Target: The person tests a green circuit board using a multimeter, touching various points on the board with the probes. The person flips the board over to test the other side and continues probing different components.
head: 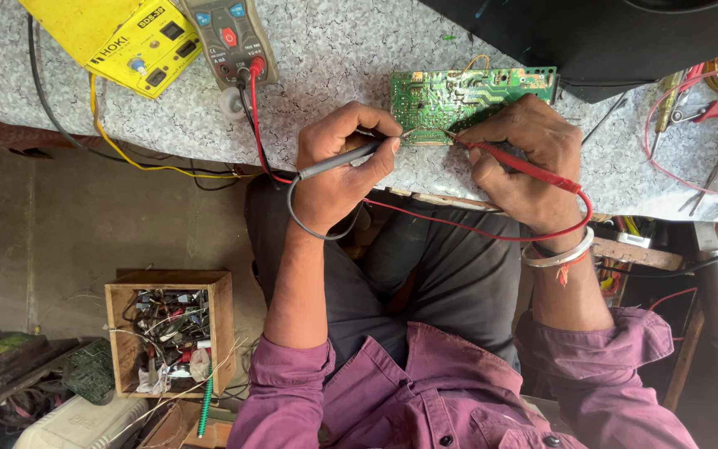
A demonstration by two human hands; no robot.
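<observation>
A green circuit board [459, 96] lies on the speckled grey worktop [342, 50]. My left hand [338, 166] grips a black test probe [338, 160] like a pen, its tip at the board's near left edge. My right hand [521, 158] grips a red test probe [529, 169], its tip touching the board's near edge. Black and red leads run from the probes back to a grey multimeter [230, 37] at the far left of the worktop.
A yellow box-shaped instrument [118, 37] sits beside the multimeter. A black case [608, 33] stands behind the board. Red wires and hand tools [708, 100] lie at the right. On the floor, a wooden box [168, 333] holds several loose parts.
</observation>
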